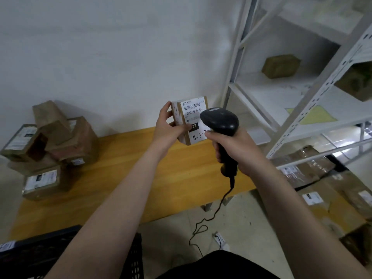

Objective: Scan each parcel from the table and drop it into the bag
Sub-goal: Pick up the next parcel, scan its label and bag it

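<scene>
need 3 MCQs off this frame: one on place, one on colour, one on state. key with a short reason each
1. Where is the pile of brown parcels?
A. in a crate
B. on the left end of the table
C. on the floor

2. What colour is the scanner?
A. white
B. yellow
C. black

3. What is the left hand doing?
A. gripping a labelled parcel held up above the table
B. resting flat on the table
C. hanging empty

Key:
1 B: the pile sits on the yellow tabletop at the left, by the wall.
2 C: its head and handle are black, with the handle gripped in the right hand.
3 A: the fingers and thumb clasp the parcel's left side, and its label faces the scanner.
</scene>
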